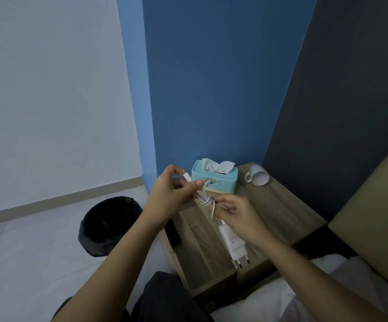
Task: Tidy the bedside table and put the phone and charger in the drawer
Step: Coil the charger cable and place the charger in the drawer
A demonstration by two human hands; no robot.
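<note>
My left hand pinches the plug end of a white charger cable, which is wound into a small bundle between both hands. My right hand grips the lower part of that bundle. The white charger adapter hangs below my right hand, its two pins pointing down, above the wooden bedside table. A drawer appears slightly open on the table's left side. No phone shows in view.
A teal tissue box stands at the back of the table, and a white mug lies on its side beside it. A black bin stands on the floor to the left. White bedding and a headboard are on the right.
</note>
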